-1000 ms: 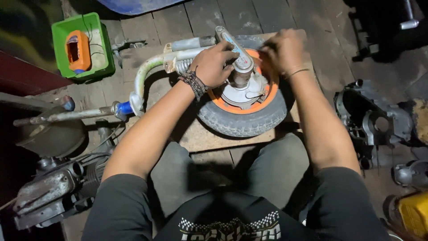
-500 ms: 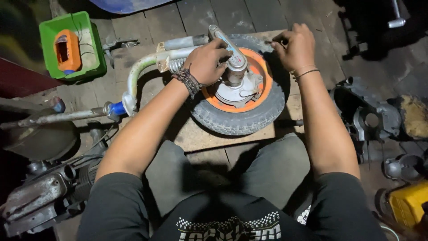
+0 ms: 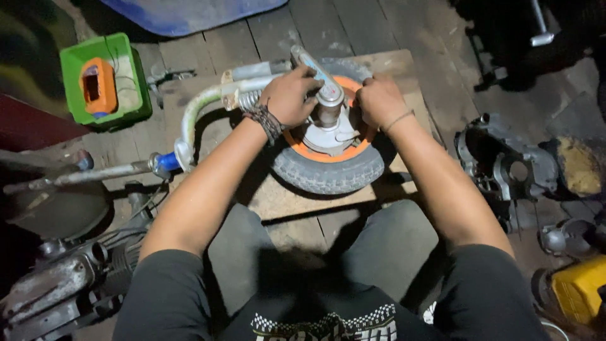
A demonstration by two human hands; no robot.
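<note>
Wheel [image 3: 328,167], knobbly grey rubber round an orange rim, lies flat on a scuffed wooden board [image 3: 278,196] on the plank floor. From the left: a green plastic crate [image 3: 104,79], a curved metal fork tube [image 3: 192,113], then the left hand [image 3: 290,95] closed round the steel lever [image 3: 315,69], the right hand [image 3: 377,101] curled shut on the rim.

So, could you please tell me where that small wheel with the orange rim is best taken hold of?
Probably by the treaded tyre on its near, open edge, coming from the person's side. The wheel lies flat on the board; both hands, left hand and right hand, crowd the hub, and the curved metal arm blocks the left.
</note>
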